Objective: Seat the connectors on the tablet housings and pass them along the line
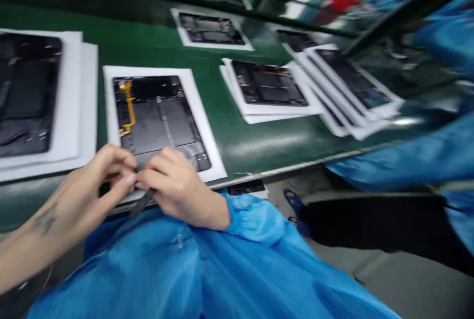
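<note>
An opened tablet (166, 121) lies on a white sheet (202, 126), with dark battery cells and a yellow flex cable (129, 106) along its left side. Over the tablet's near edge, my left hand (113, 173) is closed in a pinch; whatever lies between its fingertips is too small or hidden to name. My right hand (177, 188) is closed too, its fingertips meeting those of the left. From under it sticks out a dark, narrow, flat tool (141, 204), whose kind I cannot make out.
More opened tablets lie on white sheets: one at left (27, 92), one behind (211, 29), and overlapping stacks at right (272, 84). A dark rail (307, 25) crosses behind the green bench (255, 146). A co-worker's blue sleeve (400, 156) reaches in from the right.
</note>
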`<state>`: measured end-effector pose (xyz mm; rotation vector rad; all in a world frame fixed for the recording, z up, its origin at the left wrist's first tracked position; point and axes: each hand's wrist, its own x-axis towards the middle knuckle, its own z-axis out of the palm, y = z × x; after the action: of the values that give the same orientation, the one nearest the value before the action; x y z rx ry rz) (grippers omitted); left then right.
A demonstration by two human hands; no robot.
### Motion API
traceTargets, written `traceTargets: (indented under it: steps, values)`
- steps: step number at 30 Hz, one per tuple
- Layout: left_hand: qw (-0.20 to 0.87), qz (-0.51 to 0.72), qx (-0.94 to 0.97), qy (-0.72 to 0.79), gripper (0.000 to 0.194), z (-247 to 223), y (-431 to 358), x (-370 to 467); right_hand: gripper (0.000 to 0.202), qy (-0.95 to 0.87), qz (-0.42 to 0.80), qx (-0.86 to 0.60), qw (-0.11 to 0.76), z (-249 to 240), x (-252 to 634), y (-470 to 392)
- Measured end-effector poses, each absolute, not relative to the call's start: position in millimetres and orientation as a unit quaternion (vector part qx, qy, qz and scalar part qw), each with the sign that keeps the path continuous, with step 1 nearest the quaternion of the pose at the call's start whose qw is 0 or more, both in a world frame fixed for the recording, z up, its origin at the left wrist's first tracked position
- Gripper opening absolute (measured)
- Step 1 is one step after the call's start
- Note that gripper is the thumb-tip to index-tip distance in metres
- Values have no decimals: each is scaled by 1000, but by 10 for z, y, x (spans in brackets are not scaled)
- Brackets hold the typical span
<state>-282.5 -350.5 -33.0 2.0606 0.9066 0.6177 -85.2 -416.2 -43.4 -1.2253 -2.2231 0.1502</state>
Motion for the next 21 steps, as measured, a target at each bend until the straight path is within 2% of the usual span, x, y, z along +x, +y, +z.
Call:
traceTargets:
  steps: [3, 9, 21]
  values:
    - [407, 230, 805, 366, 17, -197, -3576, -2800, 19, -822, 84, -449, 340, -461, -860, -4128]
    - [217, 337, 855, 330, 6, -237, -3617, -2868, 19, -773, 195, -455, 396, -454, -866, -4076]
    - [249, 336, 847, 327, 11, -252, -3629, -2795, 21, -784, 148, -456, 394, -462, -883, -4086]
